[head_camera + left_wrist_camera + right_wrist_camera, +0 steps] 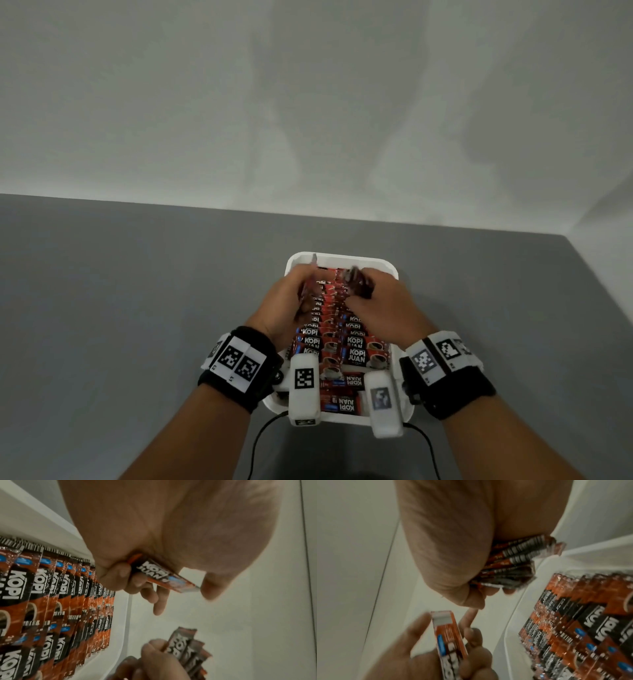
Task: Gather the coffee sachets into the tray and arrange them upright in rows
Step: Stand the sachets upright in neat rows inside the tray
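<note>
white tray (404, 409) on the grey tabletop (137, 308), flat sachets (346, 404) at its near end, rows of upright sachets (352, 346) behind; left hand (284, 308) pinching one sachet (164, 574); right hand (387, 305) gripping a bunch of sachets (515, 561) over the far end

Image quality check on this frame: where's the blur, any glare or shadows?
Head view: motion blur on the left hand and right hand over the tray; soft shadows on the wall. Left wrist view: the held sachet is readable, the right hand's bundle smeared. Right wrist view: blurred throughout, foil glints on the rows.
</note>
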Tool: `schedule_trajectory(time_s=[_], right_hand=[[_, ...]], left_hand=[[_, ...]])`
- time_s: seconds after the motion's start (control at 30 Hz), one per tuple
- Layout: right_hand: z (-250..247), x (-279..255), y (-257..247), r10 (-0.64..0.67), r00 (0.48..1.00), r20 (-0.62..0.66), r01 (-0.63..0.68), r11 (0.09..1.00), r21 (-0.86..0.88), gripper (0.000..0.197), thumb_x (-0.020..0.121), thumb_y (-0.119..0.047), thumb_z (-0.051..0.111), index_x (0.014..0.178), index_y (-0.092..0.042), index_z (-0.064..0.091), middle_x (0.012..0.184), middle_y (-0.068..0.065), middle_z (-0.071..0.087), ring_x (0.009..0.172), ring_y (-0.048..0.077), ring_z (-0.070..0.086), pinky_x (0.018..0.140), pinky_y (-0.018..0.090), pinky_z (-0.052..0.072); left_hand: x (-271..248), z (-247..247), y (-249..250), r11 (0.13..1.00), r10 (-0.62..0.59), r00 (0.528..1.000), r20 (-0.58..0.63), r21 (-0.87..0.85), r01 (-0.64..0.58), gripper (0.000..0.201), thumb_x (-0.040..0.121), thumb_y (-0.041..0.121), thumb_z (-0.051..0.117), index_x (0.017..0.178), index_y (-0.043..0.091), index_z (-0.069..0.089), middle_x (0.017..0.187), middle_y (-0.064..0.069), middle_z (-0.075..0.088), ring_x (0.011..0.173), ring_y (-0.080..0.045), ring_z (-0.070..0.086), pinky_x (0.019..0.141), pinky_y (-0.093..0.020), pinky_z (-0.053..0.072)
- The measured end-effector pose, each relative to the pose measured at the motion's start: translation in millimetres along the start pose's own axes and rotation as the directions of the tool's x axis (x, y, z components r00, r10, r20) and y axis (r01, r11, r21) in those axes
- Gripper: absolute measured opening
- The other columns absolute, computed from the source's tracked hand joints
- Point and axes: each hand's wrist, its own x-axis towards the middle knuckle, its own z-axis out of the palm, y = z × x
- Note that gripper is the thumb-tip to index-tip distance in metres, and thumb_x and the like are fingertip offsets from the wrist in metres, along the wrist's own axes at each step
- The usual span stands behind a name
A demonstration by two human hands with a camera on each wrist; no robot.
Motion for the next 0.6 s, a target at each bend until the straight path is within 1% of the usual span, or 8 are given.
schedule_trajectory(time_s=[0.07,0.1,0.17,0.23,0.33,0.4,0.53,0.6], right_hand=[[-6.6,0.3,2.9,0.092,0.996,-0.001,-0.089,0.963,0.256,0.009,0.088,-0.011,0.064,0.08,-0.012,0.06,0.063,0.003,0.061,0.058,0.018,0.057,0.064,0.038,0.049],[-10.2,0.2,2.9,0.113,0.994,0.011,-0.108,0.912,0.395,0.01,0.089,-0.011,0.067,0.081,-0.01,0.062,0.062,0.006,0.061,0.057,0.021,0.058,0.064,0.039,0.05],[-14.5,0.9,-0.1,0.128,0.991,0.046,-0.13,0.79,0.599,0.01,0.093,-0.013,0.069,0.087,-0.005,0.065,0.061,0.006,0.061,0.053,0.018,0.056,0.057,0.032,0.05],[-16.5,0.4,-4.5,0.113,0.992,0.048,-0.116,0.737,0.666,0.008,0.091,-0.011,0.072,0.087,-0.007,0.066,0.067,0.006,0.066,0.054,0.015,0.059,0.053,0.027,0.05],[-16.1,2.1,-4.1,0.133,0.991,0.027,-0.116,0.73,0.673,0.016,0.082,0.006,0.075,0.085,-0.007,0.065,0.073,0.009,0.071,0.062,0.017,0.068,0.054,0.027,0.054],[-16.4,2.0,-1.6,0.164,0.986,-0.004,-0.12,0.736,0.666,0.022,0.077,0.011,0.076,0.085,-0.006,0.066,0.073,0.009,0.072,0.065,0.022,0.07,0.057,0.03,0.056],[-15.1,-2.3,1.1,0.189,0.982,-0.028,-0.123,0.738,0.664,0.025,0.075,0.01,0.079,0.092,-0.006,0.071,0.086,0.014,0.076,0.086,0.037,0.075,0.072,0.045,0.061],[-14.5,-3.3,1.8,0.15,0.985,-0.087,-0.085,0.857,0.508,0.021,0.077,-0.001,0.082,0.091,-0.012,0.07,0.087,0.006,0.077,0.088,0.029,0.074,0.074,0.041,0.059]], left_hand=[[-1.1,-3.2,3.0,1.0,-0.007,1.0,0.004,0.0,0.007,0.04,0.093,0.029,0.045,0.108,0.008,0.076,0.078,0.0,0.058,0.057,-0.012,0.046,0.052,-0.028,0.035],[-1.6,-3.8,5.1,0.999,0.004,1.0,0.023,0.032,-0.004,0.038,0.093,0.021,0.044,0.109,0.008,0.076,0.084,-0.007,0.066,0.064,-0.02,0.058,0.059,-0.032,0.046],[-1.6,-3.2,6.7,0.993,0.027,0.996,0.086,0.113,-0.037,0.033,0.092,0.006,0.05,0.115,0.008,0.073,0.105,-0.023,0.072,0.096,-0.04,0.07,0.089,-0.048,0.058],[-0.9,-1.7,5.6,0.985,0.045,0.991,0.122,0.157,-0.064,0.038,0.085,0.003,0.063,0.122,0.01,0.068,0.114,-0.029,0.069,0.108,-0.05,0.065,0.098,-0.06,0.052],[2.5,-1.9,4.8,0.984,0.07,0.991,0.111,0.155,-0.086,0.04,0.082,-0.006,0.067,0.12,0.007,0.065,0.108,-0.032,0.067,0.097,-0.05,0.067,0.092,-0.057,0.056],[4.5,-6.0,4.4,0.992,0.085,0.994,0.063,0.09,-0.091,0.033,0.085,-0.013,0.066,0.113,0.004,0.063,0.093,-0.025,0.068,0.077,-0.034,0.068,0.07,-0.04,0.06],[5.7,-11.7,3.4,0.995,0.095,0.995,-0.009,0.005,-0.095,0.03,0.084,-0.016,0.066,0.106,0.003,0.059,0.082,-0.017,0.066,0.066,-0.023,0.064,0.058,-0.028,0.054],[6.4,-12.6,3.4,0.994,0.102,0.994,-0.041,0.045,-0.1,0.028,0.081,-0.017,0.067,0.097,0.005,0.058,0.076,-0.013,0.064,0.06,-0.02,0.063,0.054,-0.027,0.053]])
